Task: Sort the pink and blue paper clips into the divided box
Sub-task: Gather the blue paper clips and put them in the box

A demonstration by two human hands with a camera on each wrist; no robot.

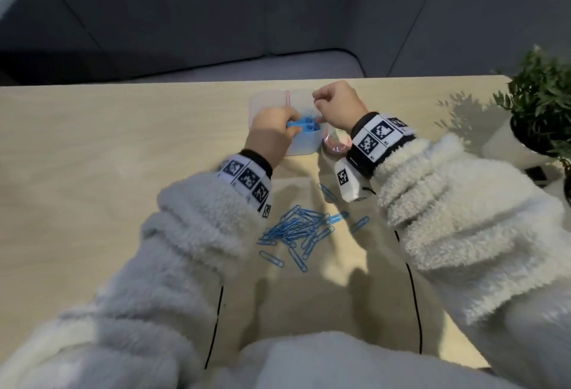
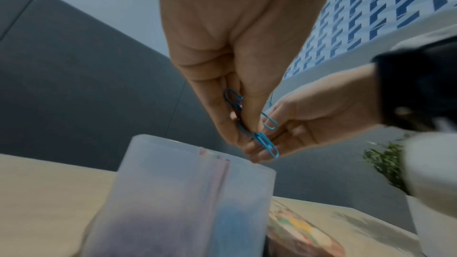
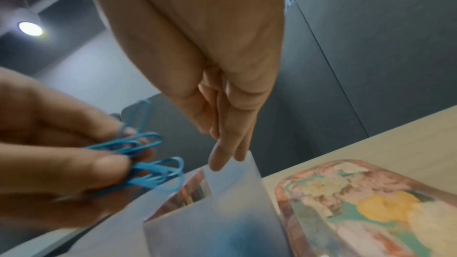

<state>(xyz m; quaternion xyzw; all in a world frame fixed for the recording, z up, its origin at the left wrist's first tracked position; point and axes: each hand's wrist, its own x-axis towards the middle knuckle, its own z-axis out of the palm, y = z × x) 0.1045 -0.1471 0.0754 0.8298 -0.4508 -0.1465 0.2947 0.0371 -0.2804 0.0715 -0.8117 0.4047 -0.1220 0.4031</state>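
The translucent divided box [image 1: 265, 101] stands at the table's far middle. Over it my left hand [image 1: 293, 129] pinches a bunch of blue paper clips [image 1: 304, 125] between thumb and fingers; in the left wrist view the bunch [image 2: 262, 140] hangs just above the box rim [image 2: 197, 148]. My right hand [image 1: 321, 110] is beside it and holds nothing; its fingertips [image 3: 217, 161] touch the box wall [image 3: 237, 179]. A blue blur shows through the box's right compartment [image 3: 237, 237]. A loose pile of blue clips [image 1: 296, 228] lies on the table between my forearms.
A lid or tin with a pink floral print [image 3: 358, 208] lies flat just right of the box. A potted plant [image 1: 543, 101] stands at the table's right edge. Dark grey upholstery rises behind the table's far edge.
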